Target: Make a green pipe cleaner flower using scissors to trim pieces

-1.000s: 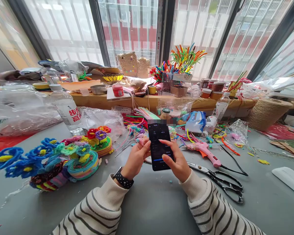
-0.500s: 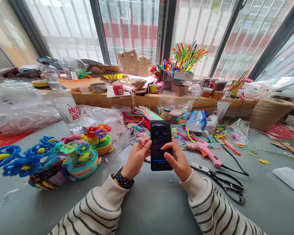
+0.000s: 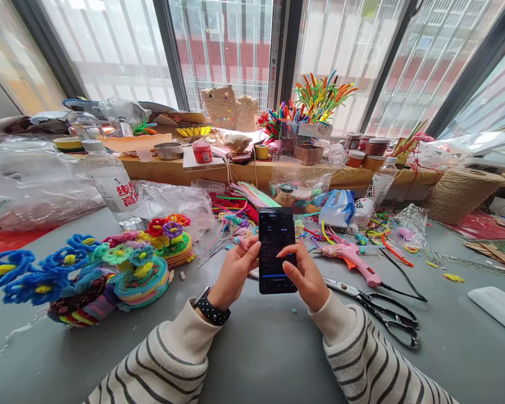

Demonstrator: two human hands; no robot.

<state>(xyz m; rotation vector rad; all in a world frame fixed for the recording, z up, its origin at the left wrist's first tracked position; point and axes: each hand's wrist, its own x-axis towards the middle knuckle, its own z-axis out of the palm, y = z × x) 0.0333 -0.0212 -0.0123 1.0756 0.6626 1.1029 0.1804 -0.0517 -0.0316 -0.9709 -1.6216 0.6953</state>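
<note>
Compared with a second ago, the right forefinger rests lower over the screen and nearer to the thumb, and the dark rectangular smartphone (image 3: 272, 238) appears slightly farther right; the last half-second brings hardly any change in the hands. The phone stands tilted up, roughly central in front of the person, above the smooth grey tabletop (image 3: 269, 353), its lit dark screen facing the wearer.

Both forearms, in cream sleeves with dark stripes (image 3: 164, 356), run inward from the lower corners, so that the hands meet at the phone. The left hand (image 3: 231, 272) is closed on its left edge, thumb at the front and fingers curled; a black watch strap with white dots (image 3: 212, 310) circles that wrist. The right hand (image 3: 309, 280) reaches in from the other side, thumb and forefinger spread slightly apart over the screen. Whether its remaining fingers grip the phone's back or edge, I cannot tell.

Just beside the right wrist lie large metal scissors with black looped handles (image 3: 389, 314), and beyond them a pink plastic glue gun (image 3: 357, 264). Fuzzy blue flowers with yellow centres (image 3: 69, 260) stand well to the left.
</note>
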